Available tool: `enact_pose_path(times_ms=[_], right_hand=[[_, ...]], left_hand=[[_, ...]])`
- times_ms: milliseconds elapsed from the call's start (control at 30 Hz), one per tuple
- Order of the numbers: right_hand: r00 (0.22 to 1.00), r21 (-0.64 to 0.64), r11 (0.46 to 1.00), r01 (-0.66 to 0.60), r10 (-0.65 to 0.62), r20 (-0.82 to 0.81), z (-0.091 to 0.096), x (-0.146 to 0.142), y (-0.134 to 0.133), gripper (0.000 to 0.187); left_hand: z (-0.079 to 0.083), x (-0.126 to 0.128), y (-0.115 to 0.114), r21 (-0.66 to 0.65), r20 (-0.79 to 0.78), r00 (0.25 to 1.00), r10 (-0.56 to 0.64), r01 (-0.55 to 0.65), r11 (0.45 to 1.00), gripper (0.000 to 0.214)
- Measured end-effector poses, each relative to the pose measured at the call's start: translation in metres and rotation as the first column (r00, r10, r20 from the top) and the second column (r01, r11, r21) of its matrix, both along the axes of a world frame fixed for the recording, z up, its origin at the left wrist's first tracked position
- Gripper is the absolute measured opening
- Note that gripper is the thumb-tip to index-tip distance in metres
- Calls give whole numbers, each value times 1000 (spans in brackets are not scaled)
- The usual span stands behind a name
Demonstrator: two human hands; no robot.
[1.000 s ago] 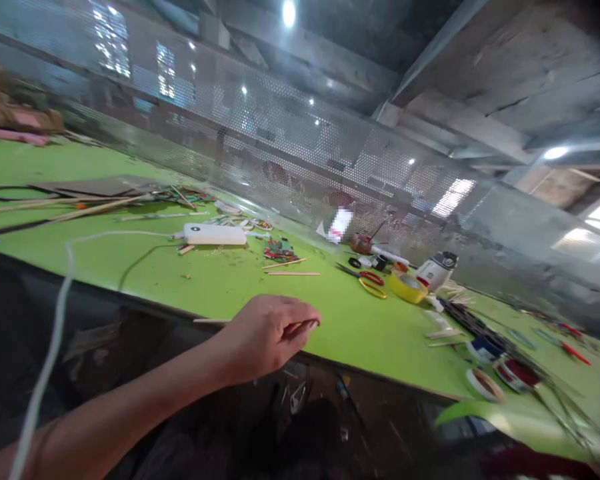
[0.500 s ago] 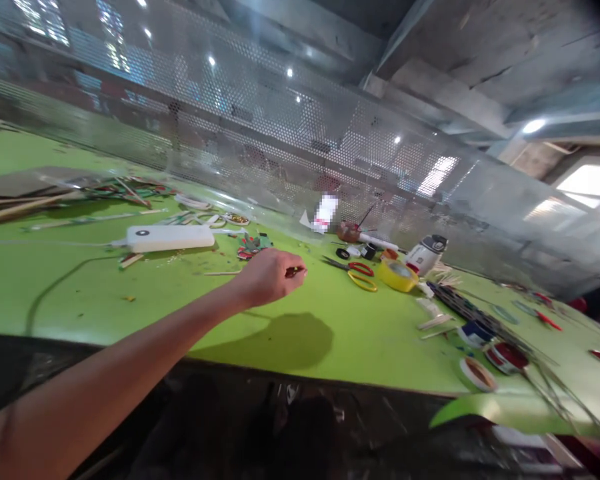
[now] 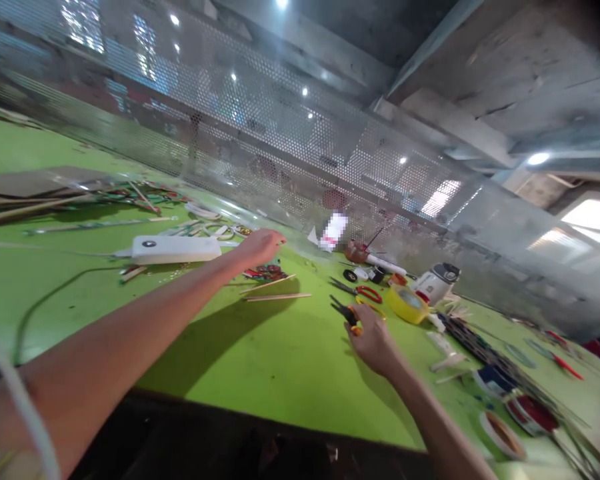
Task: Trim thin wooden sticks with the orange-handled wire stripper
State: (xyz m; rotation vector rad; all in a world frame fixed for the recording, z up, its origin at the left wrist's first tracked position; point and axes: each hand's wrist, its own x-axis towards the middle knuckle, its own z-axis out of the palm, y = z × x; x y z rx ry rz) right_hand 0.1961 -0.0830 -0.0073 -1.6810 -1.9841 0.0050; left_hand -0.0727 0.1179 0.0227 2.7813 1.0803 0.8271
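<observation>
My left hand (image 3: 263,248) reaches over a small pile of red and green pieces (image 3: 269,272), its fingers curled together. Whatever is between them, if anything, is too small to make out. In my right hand (image 3: 373,339) is a pair of pliers (image 3: 349,315) with dark jaws and orange-yellow handles, the jaws pointing up and left just above the green table. Scissors (image 3: 368,293) with red and yellow loops lie right beside that hand. Two thin wooden sticks (image 3: 280,297) lie between my hands, near the pile.
A white power bank-like box (image 3: 177,249) with a cable sits at left. Bundled sticks (image 3: 130,197) lie behind it. At right are yellow tape (image 3: 407,305), a white hot-air tool (image 3: 436,283), paint tins (image 3: 530,413) and a tape roll (image 3: 501,435). A perforated screen (image 3: 260,147) lines the back.
My left hand has moved back and slightly left, toward the pile. My right hand has come into view from the lower right, holding pliers. The view has shifted slightly.
</observation>
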Motion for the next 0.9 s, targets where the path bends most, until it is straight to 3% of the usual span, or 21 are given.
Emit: enact_pose_path(times_ms=[200, 367, 500, 733, 900], right_hand=[[985, -50, 992, -118, 123, 122, -28, -5, 26, 44], [988, -4, 995, -96, 95, 122, -42, -12, 34, 51], [989, 12, 996, -93, 91, 113, -50, -10, 36, 53], [988, 35, 992, -119, 115, 104, -52, -5, 37, 53], [988, 58, 991, -117, 111, 110, -51, -6, 37, 51]], left_hand=[[-4, 33, 23, -37, -129, 990, -51, 47, 998, 28], [-14, 72, 34, -75, -180, 979, -95, 82, 994, 29], [-16, 80, 35, -90, -197, 977, -77, 60, 994, 30], [-28, 58, 3, -122, -227, 974, 27, -56, 991, 32], [-38, 47, -29, -101, -196, 980, 32, -53, 993, 31]])
